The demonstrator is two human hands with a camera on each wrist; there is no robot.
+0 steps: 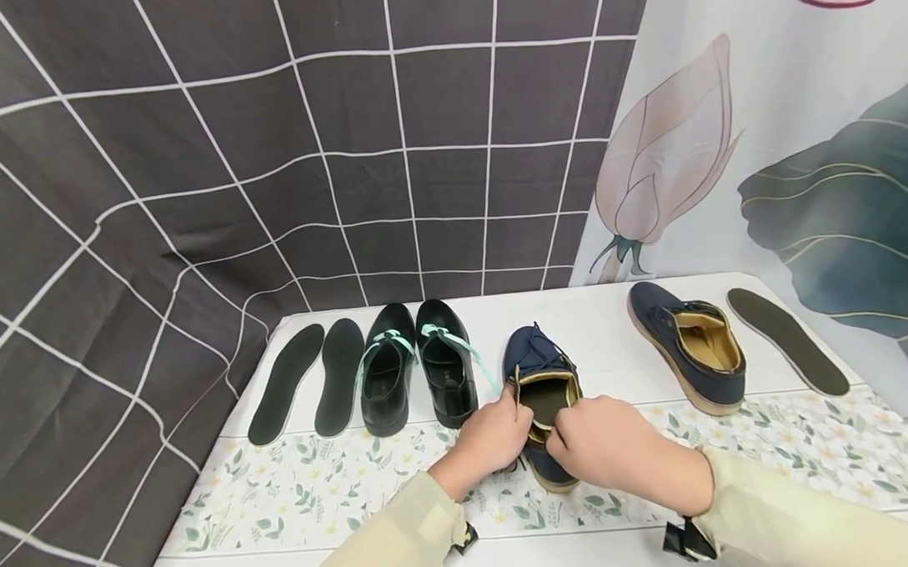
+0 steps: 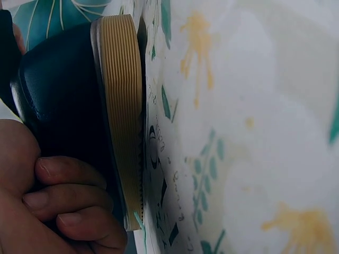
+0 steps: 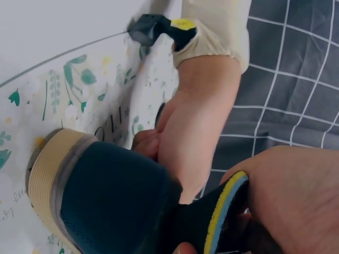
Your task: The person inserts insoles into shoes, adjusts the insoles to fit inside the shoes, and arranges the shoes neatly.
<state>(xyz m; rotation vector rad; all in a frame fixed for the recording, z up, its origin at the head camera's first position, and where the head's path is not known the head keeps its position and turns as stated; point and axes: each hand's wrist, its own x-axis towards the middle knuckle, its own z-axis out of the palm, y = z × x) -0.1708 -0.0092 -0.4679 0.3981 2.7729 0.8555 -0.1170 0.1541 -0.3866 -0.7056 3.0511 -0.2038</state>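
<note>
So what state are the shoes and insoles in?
Navy lace-up shoe: upright, gripped by left hand
Dark flat insole inside: seating unclear
Other navy shoe, tan lining: upright, untouched
Two black shoes, mint laces: upright, untouched
Two black insoles: lying flat
Dark grey insole, right: loose

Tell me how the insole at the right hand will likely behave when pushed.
The insole probably bends rather than staying rigid: its yellow and blue edge looks like layered foam and curves. It is likely light, being thin. It might catch inside the navy shoe, whose opening looks snug around it.
</note>
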